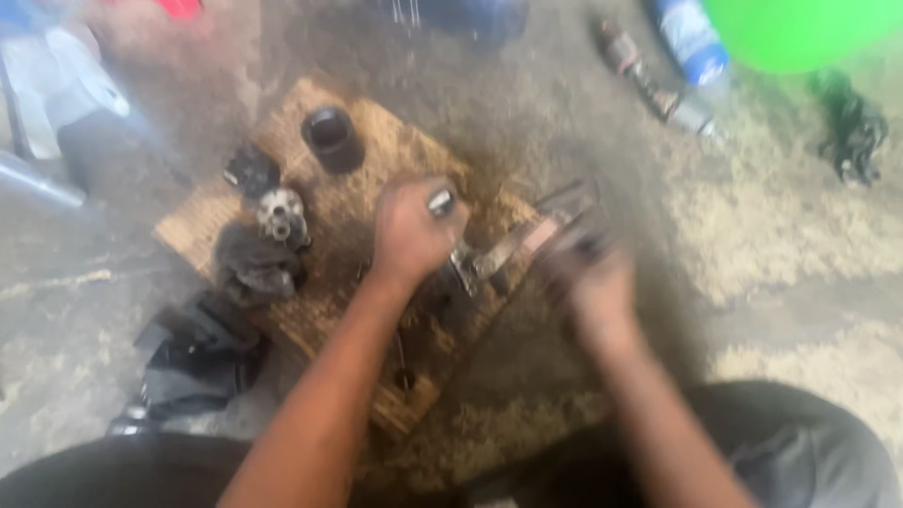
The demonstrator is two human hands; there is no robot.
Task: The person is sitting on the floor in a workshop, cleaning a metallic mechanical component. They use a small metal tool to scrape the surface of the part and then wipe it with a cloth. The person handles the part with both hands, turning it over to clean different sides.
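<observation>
A black ring [331,137], dark rag [254,266], plastic bottle [691,39] and green balloon-like shape [800,33] lie around.

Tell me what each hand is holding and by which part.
Left hand grips a small shiny metal piece in its fist. Right hand grasps the far end of a blurred grey metal tool; exact hold unclear.

Right hand [588,273] motion-blurred, fingers unreadable; metal part [513,246] it grips smeared, kind unclear. Green object [800,33] and bottle [691,39] cut off by top edge.
</observation>
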